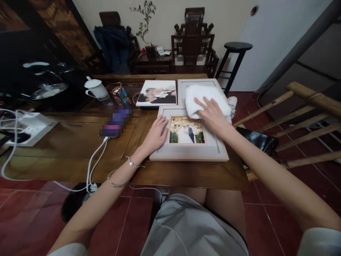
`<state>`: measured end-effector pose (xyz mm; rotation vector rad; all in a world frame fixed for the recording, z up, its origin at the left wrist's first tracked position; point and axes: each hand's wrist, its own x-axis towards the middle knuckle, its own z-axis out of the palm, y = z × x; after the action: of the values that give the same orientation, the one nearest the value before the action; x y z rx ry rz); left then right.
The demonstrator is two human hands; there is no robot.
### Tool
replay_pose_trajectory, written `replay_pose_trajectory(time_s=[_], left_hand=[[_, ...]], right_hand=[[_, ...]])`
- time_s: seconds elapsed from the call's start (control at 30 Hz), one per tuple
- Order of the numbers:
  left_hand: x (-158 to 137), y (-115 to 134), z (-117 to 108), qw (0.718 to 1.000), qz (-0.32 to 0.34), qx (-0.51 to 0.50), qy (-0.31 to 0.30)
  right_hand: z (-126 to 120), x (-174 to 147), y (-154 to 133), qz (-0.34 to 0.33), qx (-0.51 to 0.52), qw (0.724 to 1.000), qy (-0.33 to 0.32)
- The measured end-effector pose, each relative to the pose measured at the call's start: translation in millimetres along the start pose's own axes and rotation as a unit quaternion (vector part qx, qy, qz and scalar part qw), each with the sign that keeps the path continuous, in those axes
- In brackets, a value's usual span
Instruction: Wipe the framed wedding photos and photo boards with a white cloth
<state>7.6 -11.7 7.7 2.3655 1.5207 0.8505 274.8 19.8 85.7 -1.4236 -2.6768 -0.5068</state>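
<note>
A light wood picture frame (160, 155) lies flat near the table's front edge. Its pale mat surrounds a small wedding picture (188, 131). My left hand (156, 133) rests on the frame's left side, fingers stretched out and holding nothing. On the upper right part of the frame, my right hand (211, 115) has a folded white cloth (195, 94) under its fingers, pressing it down. The cloth also covers part of a second frame (182, 87) behind. Beside that one lies a white-edged photo panel (160, 94).
To the left are a phone (115, 122) on a white cable, a drink carton (121, 95), a lidded white cup (96, 88), a power strip (33, 129) and a pot (50, 94). A wooden chair (306, 124) stands at right. White cables hang over the table's front edge.
</note>
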Motion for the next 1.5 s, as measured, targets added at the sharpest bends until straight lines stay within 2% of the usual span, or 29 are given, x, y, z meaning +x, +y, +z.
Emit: replay_pose_trajectory(time_s=[0.1, 0.2, 0.33, 0.5, 0.63, 0.77, 0.97, 1.1, 1.2, 1.33, 1.5], left_hand=[[0.3, -0.5, -0.2, 1.0, -0.001, 0.001, -0.003], [0.7, -0.6, -0.1, 1.0, -0.001, 0.01, -0.004], [0.9, 0.4, 0.3, 1.0, -0.006, 0.015, -0.009], [0.9, 1.0, 1.3, 1.0, -0.001, 0.02, -0.01], [0.7, -0.4, 1.5, 0.999, 0.008, 0.042, -0.016], [0.7, -1.4, 0.3, 0.997, 0.028, 0.07, -0.032], [1.6, 2.8, -2.6, 0.994, 0.035, 0.087, -0.054], [2.0, 3.8, -2.8, 0.995, 0.028, 0.084, -0.054], [2.1, 2.0, -1.8, 0.996, 0.023, 0.076, -0.05], [2.0, 0.8, -0.6, 0.996, 0.023, 0.069, -0.044], [1.9, 3.9, -0.3, 0.996, 0.019, 0.073, -0.047]], right_hand=[[6.2, -5.6, -19.4, -0.029, -0.018, 0.999, -0.041], [0.2, -19.6, -35.8, -0.047, -0.012, 0.997, -0.06], [-19.5, -52.3, -51.1, -0.092, 0.05, 0.991, -0.088], [-53.8, -98.7, -71.8, -0.102, 0.121, 0.981, -0.112], [-67.8, -114.3, -84.3, -0.119, 0.178, 0.967, -0.135], [-46.9, -102.6, -79.5, -0.098, 0.192, 0.97, -0.109], [-0.3, -49.7, -38.6, -0.047, 0.15, 0.986, -0.059], [13.8, -10.7, -18.2, -0.002, 0.098, 0.995, -0.016], [17.8, 6.5, -15.6, 0.004, 0.044, 0.999, -0.03], [12.8, -0.2, -23.8, -0.036, 0.008, 0.998, -0.056], [-15.6, -48.5, -42.5, -0.108, 0.031, 0.987, -0.114]])
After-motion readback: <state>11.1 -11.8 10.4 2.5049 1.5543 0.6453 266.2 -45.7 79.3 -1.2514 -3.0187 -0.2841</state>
